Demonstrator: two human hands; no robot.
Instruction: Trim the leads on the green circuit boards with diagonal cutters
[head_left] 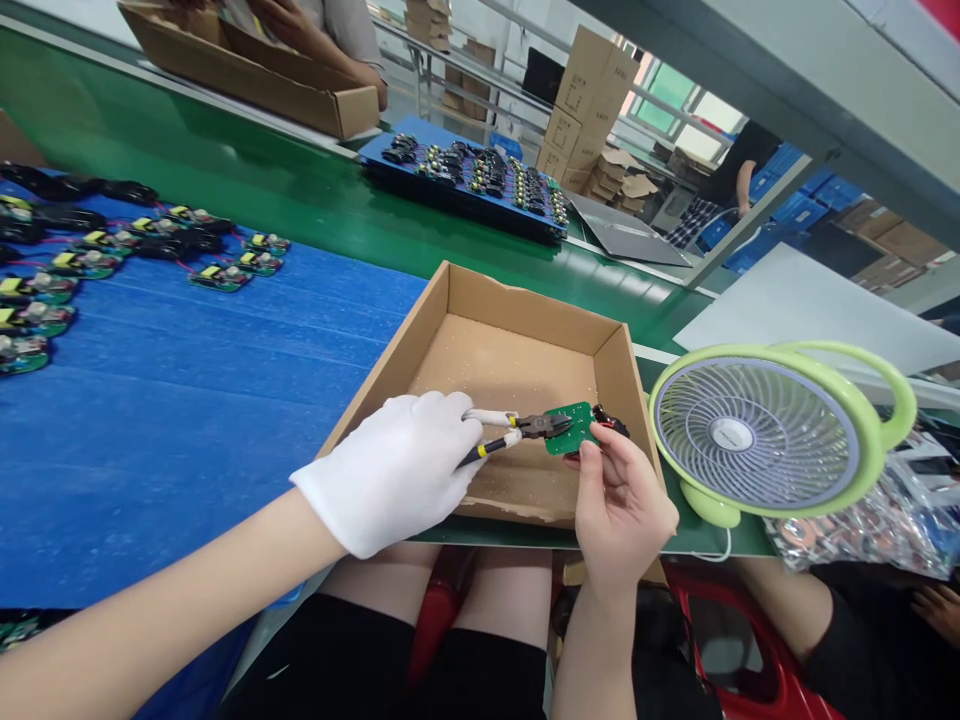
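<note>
My left hand (397,470), in a white glove, is closed around the white-and-yellow handles of small cutting pliers (517,428). The plier jaws touch a small green circuit board (571,427). My bare right hand (619,500) pinches that board from below, with a black part and red wire showing at its right end. Both hands hover over the near half of a shallow open cardboard box (517,310), whose floor is dotted with tiny bits.
A blue mat (195,400) at left carries several green boards with black parts (225,270). A green desk fan (757,435) stands right of the box, beside shiny bags. Across the green belt lie a blue tray of parts (472,175), a cardboard box and another person's arms.
</note>
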